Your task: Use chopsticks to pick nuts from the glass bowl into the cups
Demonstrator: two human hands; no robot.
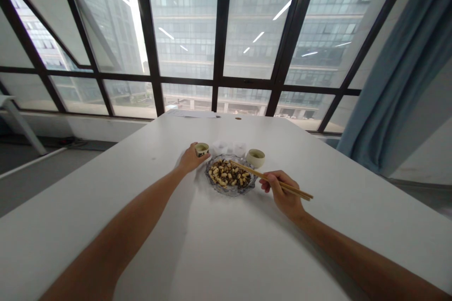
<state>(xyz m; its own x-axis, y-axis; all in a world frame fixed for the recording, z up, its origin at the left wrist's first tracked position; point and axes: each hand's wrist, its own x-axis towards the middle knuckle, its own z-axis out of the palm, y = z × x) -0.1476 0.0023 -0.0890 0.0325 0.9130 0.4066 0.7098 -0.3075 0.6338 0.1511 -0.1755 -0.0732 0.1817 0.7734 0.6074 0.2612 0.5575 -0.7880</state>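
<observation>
My left hand (190, 158) is wrapped round a small pale-green cup (202, 149) with dark markings, standing to the left of a clear glass plate (231, 191). Peanuts and dark seeds (229, 174) are heaped together on that plate. My right hand (282, 191) grips a pair of wooden chopsticks (298, 192), whose tips reach over the far part of the heap. Whether the tips pinch anything is too small to make out. A second pale-green cup (255, 158) stands just beyond the plate on the right, apart from both hands.
Behind the plate sit clear containers (229, 148), faint against the white table (219, 244). Papers (192, 114) and a small brown disc (238, 118) lie at the far edge. Windows rise beyond, and a blue curtain (384, 84) hangs at the right.
</observation>
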